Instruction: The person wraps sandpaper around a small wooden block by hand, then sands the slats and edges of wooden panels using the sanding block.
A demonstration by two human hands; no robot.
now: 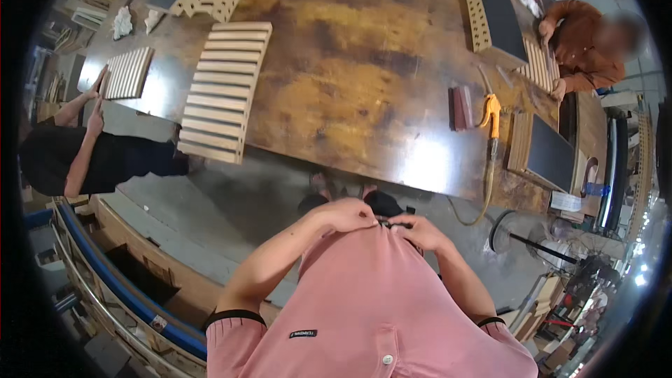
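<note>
At the lower edge of my pink shirt [364,294], both hands meet in front of my waist. My left hand [348,215] is closed, its fingertips pinching the hem. Close beside it, my right hand [422,232] is closed on the hem too, with its fingers bent. The cloth is drawn up into folds between them. A small dark piece [393,224] shows between my fingertips; I cannot make out what it is. Both hands are away from the wooden table [329,98] in front of me.
A slatted wooden panel [222,94] overhangs the table's near left edge. An orange air gun [492,113] with a hose lies beside sanding blocks [460,108]. Black-topped stacks [540,150] stand at right. Co-workers handle slatted panels at left [128,73] and right [537,64]. A fan [504,232] stands low right.
</note>
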